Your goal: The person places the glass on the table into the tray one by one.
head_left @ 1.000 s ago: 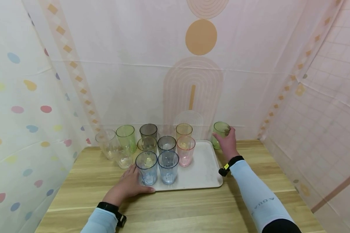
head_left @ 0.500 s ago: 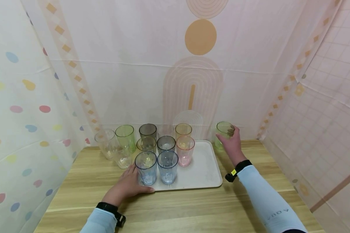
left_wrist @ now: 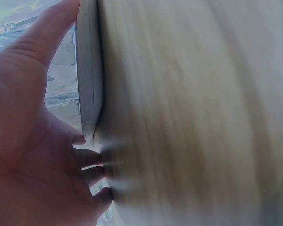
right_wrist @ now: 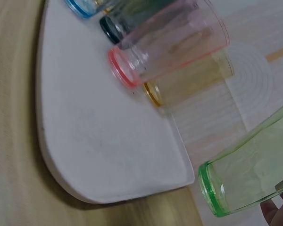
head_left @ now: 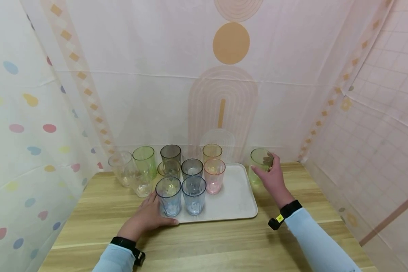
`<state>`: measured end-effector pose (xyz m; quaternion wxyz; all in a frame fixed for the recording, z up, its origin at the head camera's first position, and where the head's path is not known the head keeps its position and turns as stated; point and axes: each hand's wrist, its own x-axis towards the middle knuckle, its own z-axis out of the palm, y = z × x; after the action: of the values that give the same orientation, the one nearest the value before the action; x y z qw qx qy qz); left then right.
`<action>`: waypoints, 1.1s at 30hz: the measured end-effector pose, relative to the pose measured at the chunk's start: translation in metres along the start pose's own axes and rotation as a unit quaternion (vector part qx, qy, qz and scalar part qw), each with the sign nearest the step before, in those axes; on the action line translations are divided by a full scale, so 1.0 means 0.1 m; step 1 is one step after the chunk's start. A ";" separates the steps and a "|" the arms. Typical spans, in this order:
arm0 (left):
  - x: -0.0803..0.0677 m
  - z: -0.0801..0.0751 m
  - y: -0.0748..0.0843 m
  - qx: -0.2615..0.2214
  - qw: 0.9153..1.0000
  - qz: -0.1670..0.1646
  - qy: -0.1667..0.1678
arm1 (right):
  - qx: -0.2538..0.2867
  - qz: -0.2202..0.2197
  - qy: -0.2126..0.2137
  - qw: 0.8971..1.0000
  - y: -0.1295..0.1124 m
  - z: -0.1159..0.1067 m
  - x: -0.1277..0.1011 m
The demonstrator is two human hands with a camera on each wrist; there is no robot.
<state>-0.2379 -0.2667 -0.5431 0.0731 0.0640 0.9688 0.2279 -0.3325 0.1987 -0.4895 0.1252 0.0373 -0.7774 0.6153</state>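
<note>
**Green glass [head_left: 257, 161] gripped beside the tray [head_left: 236, 200]**

Head view: I'm watching the right hand [head_left: 273, 178] grasping it by the side, likely for security, just right of the tray. The left hand [head_left: 149, 214] is resting relaxed at the near left corner, probably steadying it.

Left wrist: the thumb [left_wrist: 49, 30] is lying along the tray's edge.

Right wrist: the glass is showing outside the tray; I'm finding no readable writing.

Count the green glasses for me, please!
2. The left green glass stands at the back, beside a clear glass; the right green glass is in the right hand, right of the tray. Others could be hidden.
</note>
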 end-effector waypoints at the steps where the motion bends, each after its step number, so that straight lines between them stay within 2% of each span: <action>1: 0.00 0.00 0.00 0.000 1.000 0.000 -0.001 | -0.005 0.000 0.000 1.000 -0.01 0.01 -0.03; 5: -0.01 0.00 0.00 0.001 1.000 0.000 -0.001 | -0.029 0.006 -0.007 1.000 -0.05 0.06 -0.18; 11: -0.01 -0.01 0.00 -0.005 1.000 0.003 0.003 | -0.031 0.009 -0.024 0.999 -0.10 0.20 -0.40; 16: -0.01 -0.01 0.00 -0.007 1.000 0.000 0.000 | -0.044 0.024 -0.052 0.997 -0.13 0.36 -0.59; 24: -0.02 -0.03 0.01 -0.009 1.000 0.000 -0.003 | -0.032 -0.005 -0.092 0.995 -0.18 0.66 -0.79; 33: -0.03 -0.01 0.01 -0.006 1.000 0.007 0.004 | -0.010 -0.024 -0.107 0.994 -0.27 0.89 -0.89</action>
<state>-0.2347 -0.2672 -0.5414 0.0684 0.0697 0.9673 0.2340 -0.2544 0.0973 -0.5046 0.0561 0.1203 -0.7913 0.5968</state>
